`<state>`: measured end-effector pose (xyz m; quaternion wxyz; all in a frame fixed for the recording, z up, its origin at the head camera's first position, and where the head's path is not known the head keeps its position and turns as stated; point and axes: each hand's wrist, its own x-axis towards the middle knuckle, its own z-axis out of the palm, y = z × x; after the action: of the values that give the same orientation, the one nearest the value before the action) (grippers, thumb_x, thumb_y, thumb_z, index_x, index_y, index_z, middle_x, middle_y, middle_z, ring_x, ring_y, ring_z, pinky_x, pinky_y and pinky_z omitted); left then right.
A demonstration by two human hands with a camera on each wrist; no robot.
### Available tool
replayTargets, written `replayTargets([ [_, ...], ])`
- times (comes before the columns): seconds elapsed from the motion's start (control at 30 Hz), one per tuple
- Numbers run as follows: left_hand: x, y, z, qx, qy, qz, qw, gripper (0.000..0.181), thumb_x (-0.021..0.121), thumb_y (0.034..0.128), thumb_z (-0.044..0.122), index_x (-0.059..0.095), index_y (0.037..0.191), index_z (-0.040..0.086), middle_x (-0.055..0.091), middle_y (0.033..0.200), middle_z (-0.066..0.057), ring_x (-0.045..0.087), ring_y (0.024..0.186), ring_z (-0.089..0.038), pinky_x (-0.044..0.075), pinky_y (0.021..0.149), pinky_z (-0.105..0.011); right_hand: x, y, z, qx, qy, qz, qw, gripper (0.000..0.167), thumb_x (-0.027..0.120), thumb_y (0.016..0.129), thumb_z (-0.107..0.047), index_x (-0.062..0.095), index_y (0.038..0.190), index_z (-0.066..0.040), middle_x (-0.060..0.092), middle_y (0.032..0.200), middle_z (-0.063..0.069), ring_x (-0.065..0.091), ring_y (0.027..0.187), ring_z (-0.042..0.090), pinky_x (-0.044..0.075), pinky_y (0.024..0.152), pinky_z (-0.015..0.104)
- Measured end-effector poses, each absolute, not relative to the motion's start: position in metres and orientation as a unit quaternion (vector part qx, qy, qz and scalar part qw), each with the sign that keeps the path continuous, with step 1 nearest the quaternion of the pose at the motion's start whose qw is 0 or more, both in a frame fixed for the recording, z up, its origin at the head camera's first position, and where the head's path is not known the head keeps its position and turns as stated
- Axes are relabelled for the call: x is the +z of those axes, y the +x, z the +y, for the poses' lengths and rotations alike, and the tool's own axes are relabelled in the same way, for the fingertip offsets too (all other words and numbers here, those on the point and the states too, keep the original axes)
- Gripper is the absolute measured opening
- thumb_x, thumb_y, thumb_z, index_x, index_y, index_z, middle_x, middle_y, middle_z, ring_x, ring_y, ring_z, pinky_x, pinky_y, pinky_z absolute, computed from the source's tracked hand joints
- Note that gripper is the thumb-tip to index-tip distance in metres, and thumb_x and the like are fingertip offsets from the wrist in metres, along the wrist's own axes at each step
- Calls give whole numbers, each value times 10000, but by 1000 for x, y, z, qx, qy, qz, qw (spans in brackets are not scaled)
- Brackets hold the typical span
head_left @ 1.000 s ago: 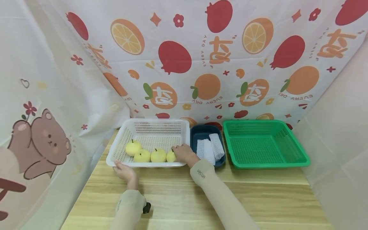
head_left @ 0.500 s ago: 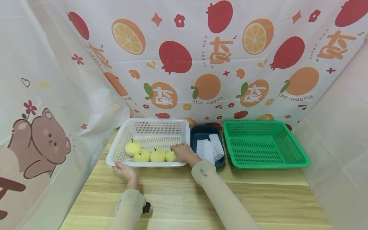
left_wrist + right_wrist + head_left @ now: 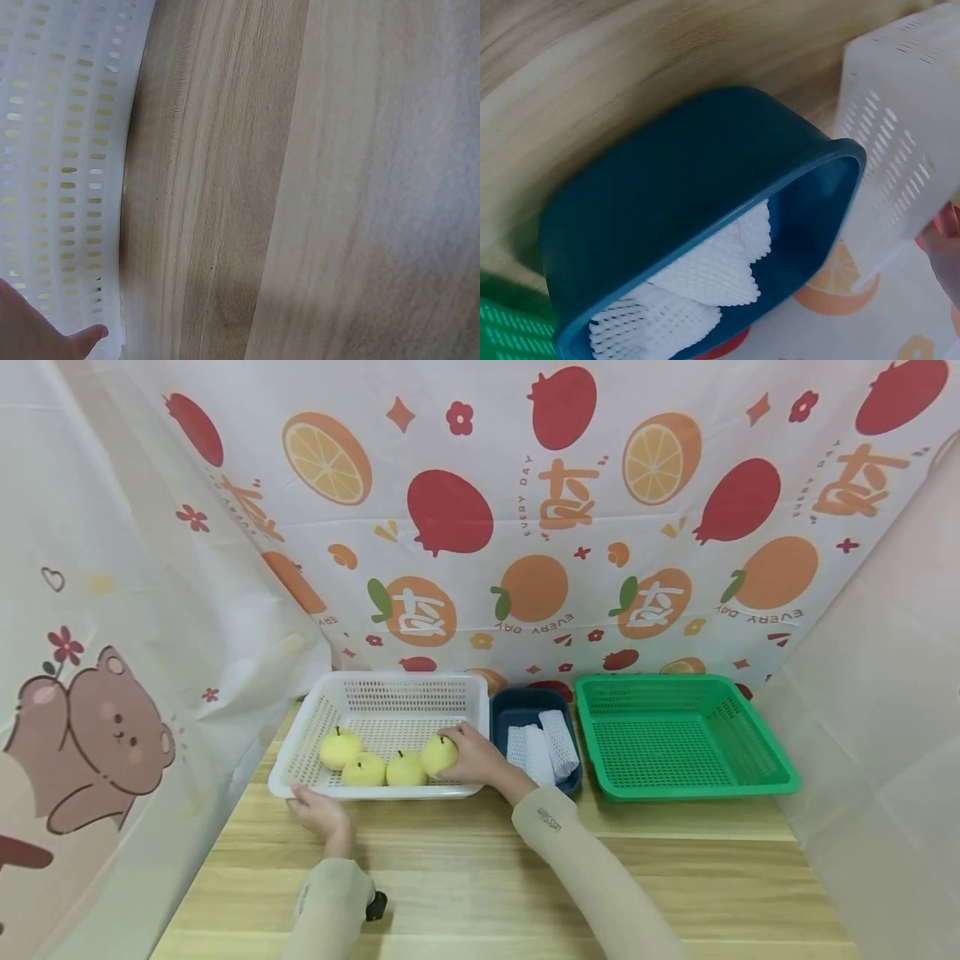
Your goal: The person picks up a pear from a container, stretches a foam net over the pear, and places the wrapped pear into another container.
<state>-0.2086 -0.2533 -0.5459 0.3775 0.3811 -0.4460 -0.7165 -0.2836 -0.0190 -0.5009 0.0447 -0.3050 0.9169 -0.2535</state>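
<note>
In the head view, a white perforated basket (image 3: 405, 680) holds several yellow pears, among them a pear (image 3: 340, 748) at its left. My right hand (image 3: 480, 758) grips the rightmost pear (image 3: 437, 755) from the right, thumb and fingers around it, slightly above its neighbours. My left hand (image 3: 321, 814) holds the near left corner of that basket at the rim. In the left wrist view, part of the left hand (image 3: 34, 330) lies against the basket's outer wall (image 3: 75, 150). In the right wrist view only a bit of the right hand (image 3: 946, 255) shows, and the pear is mostly cut off.
Right of the white basket stands a dark blue tub (image 3: 532, 693) with several white foam net sleeves (image 3: 542, 747). A green perforated basket (image 3: 697, 789) stands farther right. All rest on a wooden table (image 3: 465, 877) against a fruit-print sheet (image 3: 480, 568).
My right hand has closed more fully around the rightmost pear and raised it slightly. The left hand stays at the basket corner. The head view has shifted slightly.
</note>
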Motion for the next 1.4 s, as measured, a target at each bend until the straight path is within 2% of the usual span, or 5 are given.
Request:
replayTargets([
  [0.4, -543, -209, -253, -715, 386, -436, 387, 465, 317, 1003, 294, 271, 1415, 84, 425, 1343, -140, 435, 1193, -211, 362, 971, -271, -484, -272, -2, -440, -253, 860, 49, 655, 766, 711, -291, 496, 1299, -187, 423, 1237, 13, 460, 1050, 162, 440, 849, 332],
  [0.6, -532, -199, -250, -632, 477, -489, 365, 773, 450, 921, 440, 36, 1469, 86, 92, 1512, -52, 98, 1325, -52, 56, 1011, -110, -481, -263, 17, -491, -253, 832, 53, 656, 770, 729, -236, 477, 1313, -169, 420, 1227, 47, 452, 1068, 200, 453, 842, 350],
  [0.83, -494, -190, -202, -571, 142, -664, 461, 668, 625, 857, 35, 253, 1410, -11, 219, 1464, -130, 196, 1327, -187, 138, 1069, -252, -485, -252, 47, -516, -226, 824, 65, 656, 770, 737, -231, 466, 1309, -129, 428, 1234, 76, 451, 1089, 245, 463, 840, 372],
  [1.1, -462, -171, -137, -563, -141, -780, 234, 611, 679, 772, -65, 391, 1309, -105, 347, 1365, -262, 322, 1246, -376, 291, 1016, -421, -492, -238, 70, -540, -209, 813, 61, 651, 771, 742, -195, 466, 1306, -83, 420, 1280, 94, 438, 1140, 273, 469, 838, 413],
  [1.4, -471, -165, -106, -580, -199, -790, 8, 754, 720, 786, 51, 291, 1399, -40, 262, 1427, -242, 385, 1198, -423, 343, 962, -505, -462, -206, 88, -544, -227, 805, 66, 600, 732, 771, -79, 447, 1293, 0, 433, 1256, 174, 484, 1054, 335, 463, 840, 455],
])
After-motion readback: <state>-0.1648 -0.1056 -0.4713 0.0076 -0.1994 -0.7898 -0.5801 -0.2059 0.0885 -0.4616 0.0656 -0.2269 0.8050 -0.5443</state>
